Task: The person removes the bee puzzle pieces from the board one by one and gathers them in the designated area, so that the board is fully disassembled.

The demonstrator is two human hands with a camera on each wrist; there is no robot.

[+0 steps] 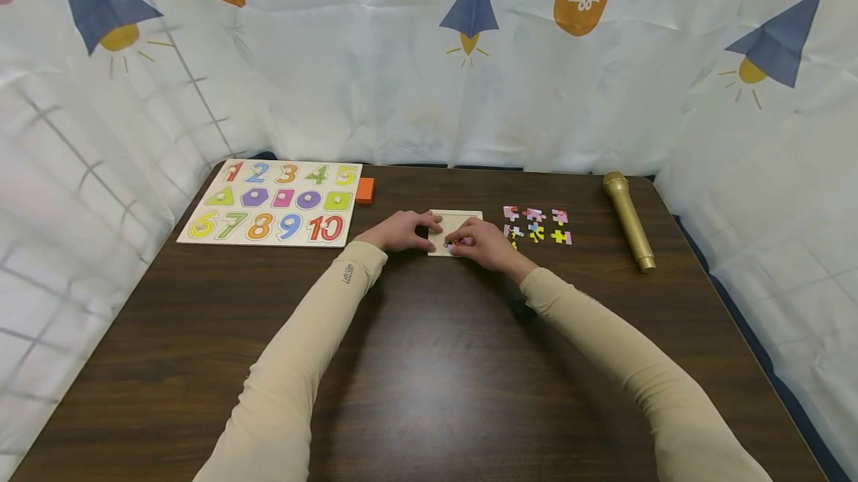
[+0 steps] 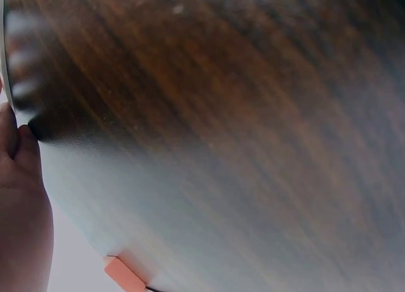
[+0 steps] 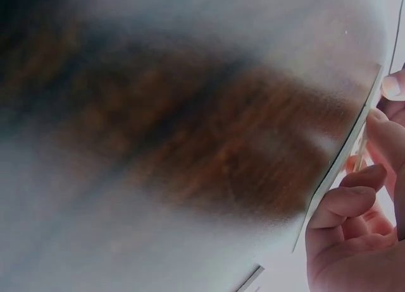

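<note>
A small pale puzzle tray point(image 1: 456, 214) lies between the two hands in the head view. My left hand point(image 1: 402, 231) holds its left side, thumb at the near left edge and fingers over the far part. Over the tray's near right part, my right hand point(image 1: 489, 243) pinches a small pink and purple jigsaw piece point(image 1: 465, 241), mostly covered by the fingers. In the right wrist view the right hand point(image 3: 361, 229) has curled fingers close to the tray's edge point(image 3: 342, 156). The left hand point(image 2: 22, 197) shows only at the border of the left wrist view.
Several loose jigsaw pieces point(image 1: 535, 214) lie in rows right of the tray. A gold microphone point(image 1: 628, 221) lies farther right. On the left are a number and shape board point(image 1: 268, 208) and an orange block point(image 1: 365, 190). A patterned curtain point(image 1: 402, 94) hangs behind the dark wooden table point(image 1: 429, 363).
</note>
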